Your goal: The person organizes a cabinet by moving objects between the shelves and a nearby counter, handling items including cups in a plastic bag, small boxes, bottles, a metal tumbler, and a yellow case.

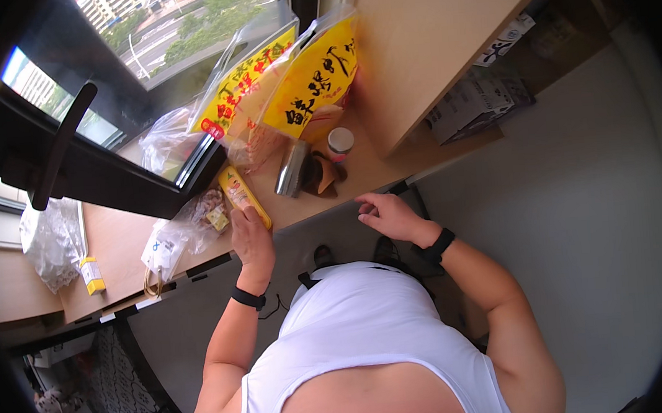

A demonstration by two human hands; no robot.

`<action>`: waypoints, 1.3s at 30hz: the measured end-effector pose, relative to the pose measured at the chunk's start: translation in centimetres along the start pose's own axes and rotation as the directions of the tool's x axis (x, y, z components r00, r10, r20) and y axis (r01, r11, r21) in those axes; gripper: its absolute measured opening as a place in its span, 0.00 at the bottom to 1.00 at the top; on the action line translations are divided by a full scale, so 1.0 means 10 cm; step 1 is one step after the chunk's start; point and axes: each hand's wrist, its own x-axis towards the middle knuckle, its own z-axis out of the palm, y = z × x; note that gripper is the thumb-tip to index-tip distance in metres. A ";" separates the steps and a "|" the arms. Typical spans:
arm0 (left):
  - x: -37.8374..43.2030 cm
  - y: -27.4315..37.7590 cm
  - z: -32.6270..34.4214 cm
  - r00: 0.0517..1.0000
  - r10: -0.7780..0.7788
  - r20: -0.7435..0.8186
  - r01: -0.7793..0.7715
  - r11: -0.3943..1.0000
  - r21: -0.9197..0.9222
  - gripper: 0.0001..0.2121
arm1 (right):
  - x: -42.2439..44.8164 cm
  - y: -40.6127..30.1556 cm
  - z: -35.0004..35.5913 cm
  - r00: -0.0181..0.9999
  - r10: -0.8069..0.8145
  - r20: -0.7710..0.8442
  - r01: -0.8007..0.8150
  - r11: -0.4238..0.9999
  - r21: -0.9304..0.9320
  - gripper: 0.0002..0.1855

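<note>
My left hand [251, 238] grips the near end of a long yellow case [241, 192] with a printed pale lid, which lies at the front of a wooden counter. Its fingers cover part of the lid. My right hand [388, 217] is held in front of the counter's edge with nothing in it, its fingers loosely bent and apart. Beyond the hands, a shiny metal cylinder [292, 169] stands beside a brown and dark object [323, 175] that I cannot make out. A small jar with a white lid [340, 141] is just behind. Left of the case is a clear plastic bag [207, 212] of small wrapped items.
Large yellow printed food bags [316, 84] lean by the window. An opened window sash with a black handle [65, 144] juts over the counter [119, 227]. To the left are a crumpled plastic bag [54, 243] and a small yellow-white box [92, 275]. A wooden panel [434, 38] rises at right.
</note>
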 end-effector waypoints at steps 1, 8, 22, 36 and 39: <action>0.01 0.04 0.05 1.000 -0.002 0.030 0.003 1.000 -0.015 0.34 | -0.02 0.01 -0.06 0.999 0.019 -0.029 -0.020 1.000 -0.016 0.22; -0.02 0.03 0.25 0.992 0.126 -0.013 -0.126 0.972 -0.198 0.38 | -0.30 0.11 -0.79 0.965 -0.085 -0.248 0.084 0.996 -0.012 0.15; 0.50 1.04 -1.27 0.989 0.069 -0.130 -0.086 0.987 -0.132 0.32 | -0.74 -2.10 -4.67 0.379 -0.838 -0.392 0.290 0.510 -0.810 0.18; 1.53 3.63 -2.11 0.851 0.367 -0.376 -0.510 0.747 -0.426 0.43 | -0.53 -2.40 -5.27 0.879 -0.477 0.003 0.255 0.466 -0.847 0.21; 1.61 3.77 -2.01 0.799 0.386 -0.461 -0.568 0.735 -0.371 0.39 | -0.46 -2.39 -5.41 0.859 -0.511 0.008 0.194 0.312 -0.930 0.20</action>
